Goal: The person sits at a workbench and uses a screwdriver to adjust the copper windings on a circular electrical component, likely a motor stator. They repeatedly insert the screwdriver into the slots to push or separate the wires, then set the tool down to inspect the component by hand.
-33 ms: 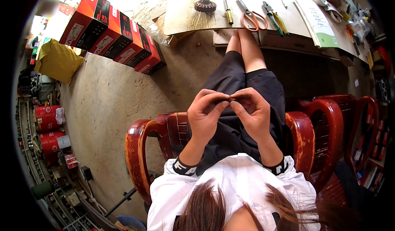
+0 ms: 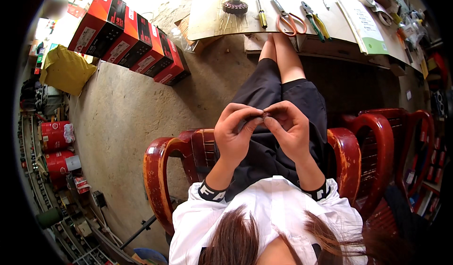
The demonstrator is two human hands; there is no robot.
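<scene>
Above my lap, both hands meet fingertip to fingertip. My left hand pinches with thumb and forefinger. My right hand mirrors it from the other side. Between the fingertips a small reddish-brown ridged piece shows; most of it is covered, so its kind is unclear. Ahead on the table lie a round dark slotted metal part, a yellow-handled screwdriver, scissors with orange handles and pliers with green and yellow grips, all untouched.
Red-and-black boxes form a row at the far left, near a yellow sack. A worn red wooden chair surrounds me. Papers and clutter cover the table's right end. Shelving with red drums runs along the left.
The fingertips have shifted slightly, and a little more of the reddish-brown ridged piece shows between them. Everything else stays in place.
</scene>
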